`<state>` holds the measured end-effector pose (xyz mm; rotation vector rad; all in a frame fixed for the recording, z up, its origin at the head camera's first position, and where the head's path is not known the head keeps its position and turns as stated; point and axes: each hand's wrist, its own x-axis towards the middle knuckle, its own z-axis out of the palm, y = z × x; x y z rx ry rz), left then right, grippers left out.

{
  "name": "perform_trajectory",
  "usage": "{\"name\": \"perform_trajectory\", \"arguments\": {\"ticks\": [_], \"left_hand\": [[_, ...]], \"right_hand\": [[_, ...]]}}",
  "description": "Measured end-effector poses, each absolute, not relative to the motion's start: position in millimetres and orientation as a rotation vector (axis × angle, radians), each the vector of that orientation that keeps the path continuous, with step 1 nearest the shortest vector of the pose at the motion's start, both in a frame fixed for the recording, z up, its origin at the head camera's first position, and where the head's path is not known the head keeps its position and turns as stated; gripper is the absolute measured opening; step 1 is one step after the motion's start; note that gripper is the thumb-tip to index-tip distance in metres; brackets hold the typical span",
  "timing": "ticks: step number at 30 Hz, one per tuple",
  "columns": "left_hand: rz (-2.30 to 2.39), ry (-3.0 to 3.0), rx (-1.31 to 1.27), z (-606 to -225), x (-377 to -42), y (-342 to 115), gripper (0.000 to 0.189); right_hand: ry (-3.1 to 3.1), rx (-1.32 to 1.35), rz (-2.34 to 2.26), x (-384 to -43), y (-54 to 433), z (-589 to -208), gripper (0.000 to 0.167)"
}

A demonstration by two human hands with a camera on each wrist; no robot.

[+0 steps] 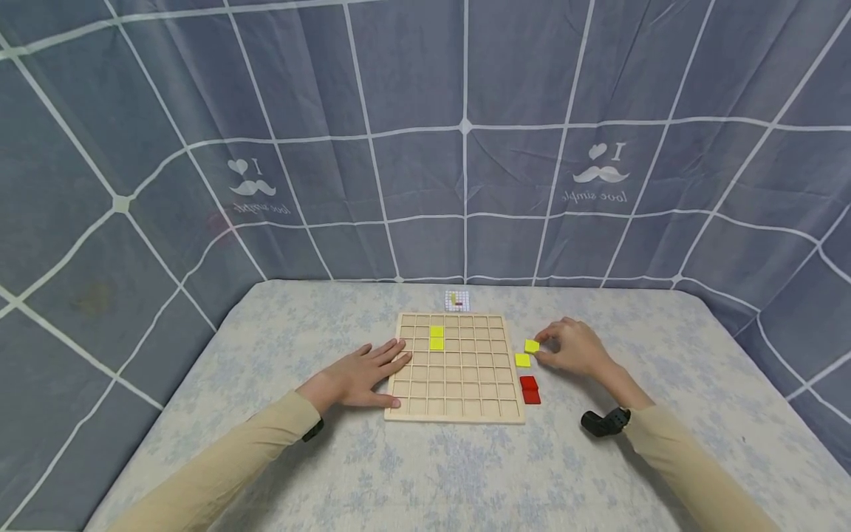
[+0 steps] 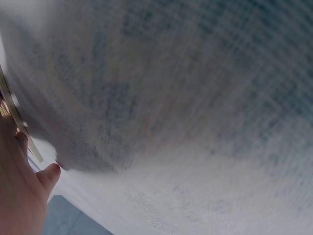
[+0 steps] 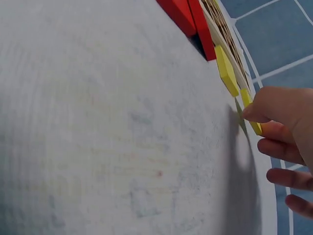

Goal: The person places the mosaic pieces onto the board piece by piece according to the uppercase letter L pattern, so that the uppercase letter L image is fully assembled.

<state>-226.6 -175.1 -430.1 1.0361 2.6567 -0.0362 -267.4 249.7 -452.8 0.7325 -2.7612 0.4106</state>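
My right hand [image 1: 575, 351] pinches a yellow square tile [image 1: 532, 346] between thumb and fingers, just off the right side of a wooden grid board [image 1: 459, 423]. In the right wrist view, thumb and forefinger grip this tile [image 3: 253, 119] above its shadow. Another yellow tile [image 1: 522, 360] lies close by, nearer the board's edge. My left hand [image 1: 362, 377] rests with fingers spread at the board's left edge, fingertips over its frame. Two yellow tiles [image 1: 436, 338] sit in adjoining cells, one above the other, in the board's upper part.
Red tiles [image 1: 530, 396] lie right of the board, one partly tilted against another. Behind the board is a small card [image 1: 457, 301] printed with a coloured grid. A pale floral cloth [image 1: 425, 480] covers the table, and blue curtains [image 1: 425, 185] hang around it.
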Motion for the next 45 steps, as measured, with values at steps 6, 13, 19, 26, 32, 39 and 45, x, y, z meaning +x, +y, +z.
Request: {"name": "perform_trajectory", "arguments": {"ticks": [6, 13, 19, 26, 32, 39, 45], "left_hand": [[-0.039, 2.658, 1.027, -427.6, -227.9, -175.3, 0.087], [-0.04, 2.65, 1.021, -429.1, -227.0, -174.0, 0.087], [-0.045, 2.653, 1.029, -430.6, -227.4, -174.6, 0.087], [-0.047, 2.655, 1.026, -432.2, -227.5, -175.8, 0.087], [-0.049, 2.646, 1.019, -431.8, -226.6, -176.1, 0.087], [-0.049, 2.644, 1.019, -432.1, -226.3, -176.3, 0.087], [-0.053, 2.647, 0.993, -431.8, -226.7, -175.2, 0.087]], "right_hand": [[-2.771, 0.651, 0.478, -262.1, 241.7, -446.2, 0.026], [-2.794, 0.65, 0.547, -257.6, 227.4, -443.0, 0.027], [-2.819, 0.648, 0.631, -256.4, 209.0, -441.7, 0.026], [-2.84, 0.69, 0.697, -255.9, 182.4, -438.6, 0.028], [-2.823, 0.73, 0.739, -257.6, 156.8, -438.0, 0.027], [-2.82, 0.793, 0.753, -260.2, 130.4, -438.1, 0.025], [-2.832, 0.855, 0.766, -261.7, 110.0, -437.8, 0.024]]}}
